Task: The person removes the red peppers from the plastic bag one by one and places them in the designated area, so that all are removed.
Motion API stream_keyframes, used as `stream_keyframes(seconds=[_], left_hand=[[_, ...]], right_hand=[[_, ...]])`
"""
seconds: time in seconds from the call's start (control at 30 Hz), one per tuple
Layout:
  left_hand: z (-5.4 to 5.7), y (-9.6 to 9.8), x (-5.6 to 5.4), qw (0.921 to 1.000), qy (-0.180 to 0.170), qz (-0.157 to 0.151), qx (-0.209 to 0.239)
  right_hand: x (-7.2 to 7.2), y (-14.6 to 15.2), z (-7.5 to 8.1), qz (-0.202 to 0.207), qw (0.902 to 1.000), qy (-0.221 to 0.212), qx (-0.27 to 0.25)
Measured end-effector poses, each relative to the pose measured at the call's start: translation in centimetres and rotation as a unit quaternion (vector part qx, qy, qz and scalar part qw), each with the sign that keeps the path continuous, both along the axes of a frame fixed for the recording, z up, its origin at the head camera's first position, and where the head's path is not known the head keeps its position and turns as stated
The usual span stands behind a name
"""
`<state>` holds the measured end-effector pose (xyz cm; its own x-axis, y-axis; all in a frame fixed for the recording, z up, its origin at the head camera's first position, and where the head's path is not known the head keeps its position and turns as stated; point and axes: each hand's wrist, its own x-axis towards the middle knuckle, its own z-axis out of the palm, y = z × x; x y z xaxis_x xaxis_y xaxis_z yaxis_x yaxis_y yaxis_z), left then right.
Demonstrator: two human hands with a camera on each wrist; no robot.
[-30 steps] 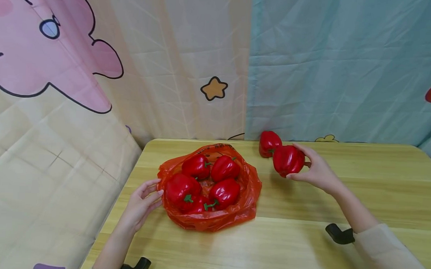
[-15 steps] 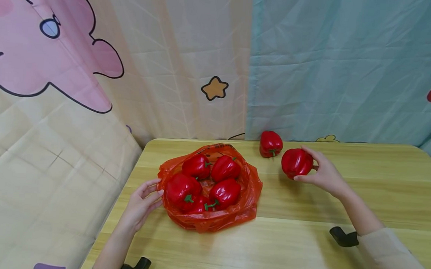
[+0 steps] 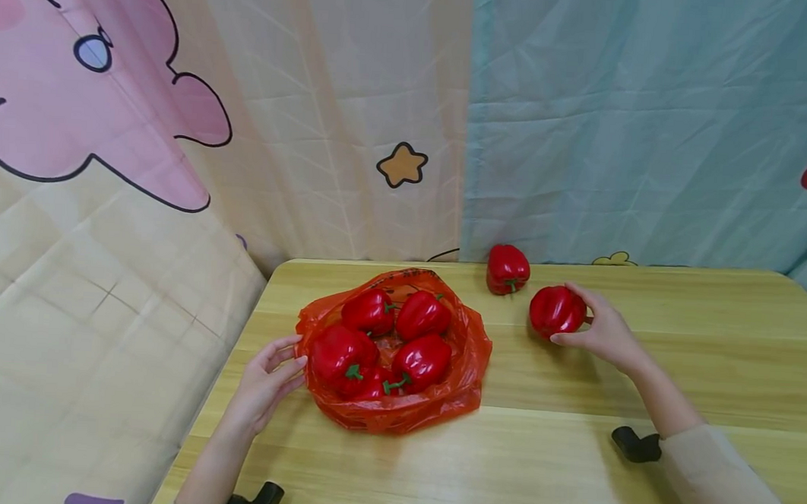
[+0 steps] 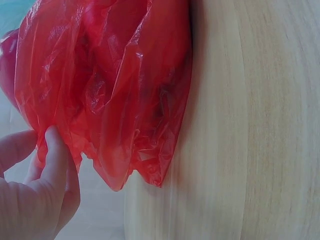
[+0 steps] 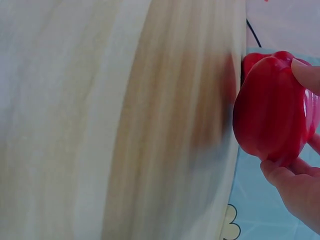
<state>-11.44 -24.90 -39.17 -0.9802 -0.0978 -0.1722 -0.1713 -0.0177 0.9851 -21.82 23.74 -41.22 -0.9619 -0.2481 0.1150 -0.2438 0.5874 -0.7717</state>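
Observation:
In the head view a red plastic bag (image 3: 468, 385) stands on the table with its mouth spread wide. Several red bell peppers with green stems lie inside. My left hand (image 3: 264, 385) pinches the bag's left edge; the left wrist view shows thumb and fingers at the thin plastic (image 4: 120, 100). To the right of the bag, my right hand (image 3: 608, 331) grips a red bell pepper (image 3: 556, 311) between thumb and fingers, low over the table. Another bell pepper (image 3: 507, 270) rests at the table's back edge, just left of and behind the held one.
The wooden table (image 3: 515, 471) runs back to a printed curtain (image 3: 622, 126). Its left edge borders a pale cloth (image 3: 84, 342). Black wrist mounts (image 3: 636, 445) sit on both forearms.
My right hand has moved right and slightly lower with the bell pepper, leaving a gap to the one at the back edge. The left hand and the bag have stayed put.

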Motion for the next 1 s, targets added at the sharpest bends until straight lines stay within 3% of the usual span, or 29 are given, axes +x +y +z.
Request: stream_keyframes(seconds=[0.3, 0.53, 1.0], left_hand=[[0.0, 0.0, 0.0, 1.0000, -0.003, 0.000, 0.005], [0.0, 0.1, 0.0, 0.9999, -0.006, 0.004, 0.008], [0.0, 0.2, -0.1, 1.0000, -0.007, 0.004, 0.003]], right_hand=[[-1.1, -0.1, -0.2, -0.008, 0.9993, 0.012, 0.035], [-2.8, 0.2, -0.2, -0.006, 0.9998, 0.001, 0.017], [-6.0, 0.4, 0.5, -0.001, 0.9994, -0.020, 0.029]])
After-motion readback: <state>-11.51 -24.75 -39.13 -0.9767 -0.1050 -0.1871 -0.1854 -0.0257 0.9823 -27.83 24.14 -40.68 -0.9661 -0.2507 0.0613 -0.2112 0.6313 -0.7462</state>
